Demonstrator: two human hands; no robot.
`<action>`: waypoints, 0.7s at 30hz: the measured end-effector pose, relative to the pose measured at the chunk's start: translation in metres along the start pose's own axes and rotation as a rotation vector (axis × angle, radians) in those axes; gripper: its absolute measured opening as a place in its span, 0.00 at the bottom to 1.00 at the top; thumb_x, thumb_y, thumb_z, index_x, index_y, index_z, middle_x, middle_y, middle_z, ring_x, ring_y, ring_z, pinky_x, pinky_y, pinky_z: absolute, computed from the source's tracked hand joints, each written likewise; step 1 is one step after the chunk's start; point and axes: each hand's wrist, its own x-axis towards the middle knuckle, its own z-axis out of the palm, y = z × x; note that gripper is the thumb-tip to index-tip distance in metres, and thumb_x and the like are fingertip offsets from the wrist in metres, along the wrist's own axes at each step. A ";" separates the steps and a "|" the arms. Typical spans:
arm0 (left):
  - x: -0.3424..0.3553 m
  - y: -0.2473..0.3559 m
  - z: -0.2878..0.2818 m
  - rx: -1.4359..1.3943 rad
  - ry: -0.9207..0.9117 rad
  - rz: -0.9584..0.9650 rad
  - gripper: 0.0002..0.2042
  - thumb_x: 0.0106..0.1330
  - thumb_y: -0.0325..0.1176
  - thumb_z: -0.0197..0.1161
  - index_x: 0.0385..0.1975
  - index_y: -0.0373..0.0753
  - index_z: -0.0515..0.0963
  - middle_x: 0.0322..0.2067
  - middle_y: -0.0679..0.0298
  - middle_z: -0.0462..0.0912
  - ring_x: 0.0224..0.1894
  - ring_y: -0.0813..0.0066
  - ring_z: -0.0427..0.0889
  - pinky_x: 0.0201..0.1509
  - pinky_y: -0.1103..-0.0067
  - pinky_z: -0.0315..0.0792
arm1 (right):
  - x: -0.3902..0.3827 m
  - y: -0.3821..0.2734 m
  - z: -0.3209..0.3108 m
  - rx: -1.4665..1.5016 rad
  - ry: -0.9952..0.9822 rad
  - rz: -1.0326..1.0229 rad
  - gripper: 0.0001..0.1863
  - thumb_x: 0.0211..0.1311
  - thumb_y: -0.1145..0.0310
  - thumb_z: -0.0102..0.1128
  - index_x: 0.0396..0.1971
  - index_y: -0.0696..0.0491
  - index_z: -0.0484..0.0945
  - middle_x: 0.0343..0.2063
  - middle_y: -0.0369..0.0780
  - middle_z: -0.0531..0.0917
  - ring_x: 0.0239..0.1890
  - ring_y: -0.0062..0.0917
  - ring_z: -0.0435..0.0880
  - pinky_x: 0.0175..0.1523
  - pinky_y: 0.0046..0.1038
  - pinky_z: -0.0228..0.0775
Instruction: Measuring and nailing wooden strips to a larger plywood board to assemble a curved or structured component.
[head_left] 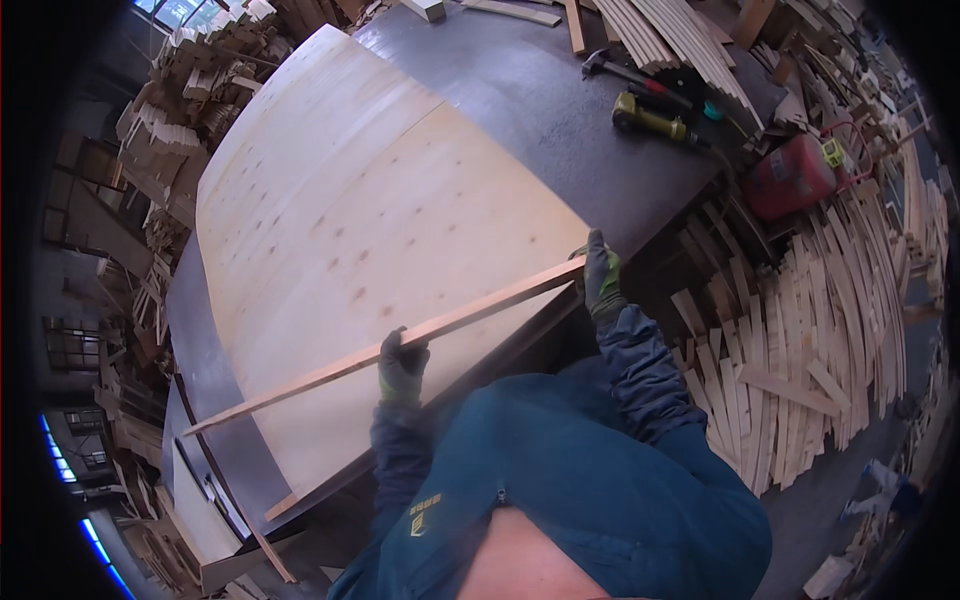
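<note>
A long, narrow wooden strip (320,375) lies slantwise over the near part of a pale plywood sheet (400,220). Around the middle of the strip my gloved left hand (402,366) is closed. My right hand (600,276), in a grey and green glove, grips its right end close to the corner of the sheet. The strip's left end reaches past the sheet over the dark tabletop (205,345). A short piece of wood (281,507) pokes out at the sheet's near left corner.
On the dark tabletop at the far right lie a hammer (635,78) and a yellow-green power tool (652,120). Thin strips (665,40) are stacked behind them. A red container (790,178) stands right of the table, above piled slats (800,350). Stacked timber (165,140) lines the left.
</note>
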 end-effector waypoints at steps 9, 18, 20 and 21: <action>0.207 -0.137 0.251 -0.341 0.202 -0.043 0.14 0.89 0.41 0.69 0.61 0.38 0.85 0.54 0.57 0.91 0.60 0.57 0.90 0.67 0.64 0.87 | 0.503 -0.235 -0.307 -0.577 0.192 -0.432 0.23 0.88 0.49 0.67 0.60 0.56 0.88 0.40 0.41 0.93 0.37 0.29 0.91 0.46 0.33 0.87; 0.254 -0.171 0.245 0.077 0.037 -0.710 0.27 0.85 0.66 0.63 0.44 0.44 0.82 0.22 0.62 0.77 0.18 0.67 0.77 0.22 0.64 0.72 | 0.774 -0.337 -0.496 -1.816 0.063 -0.948 0.19 0.82 0.51 0.62 0.47 0.53 0.88 0.46 0.53 0.92 0.44 0.54 0.91 0.49 0.57 0.84; 0.261 -0.166 0.294 0.688 0.344 -0.499 0.35 0.83 0.69 0.63 0.42 0.34 0.88 0.24 0.59 0.87 0.20 0.63 0.83 0.28 0.64 0.76 | 0.827 -0.353 -0.427 -1.887 0.077 -0.988 0.22 0.77 0.43 0.66 0.48 0.46 0.91 0.48 0.48 0.93 0.47 0.53 0.93 0.51 0.59 0.86; 0.250 -0.137 0.315 0.935 0.345 -0.504 0.36 0.85 0.68 0.60 0.38 0.33 0.90 0.23 0.58 0.88 0.21 0.63 0.85 0.29 0.63 0.79 | 0.837 -0.319 -0.377 -1.903 0.097 -0.973 0.23 0.74 0.38 0.67 0.49 0.43 0.93 0.49 0.45 0.94 0.48 0.52 0.94 0.53 0.59 0.87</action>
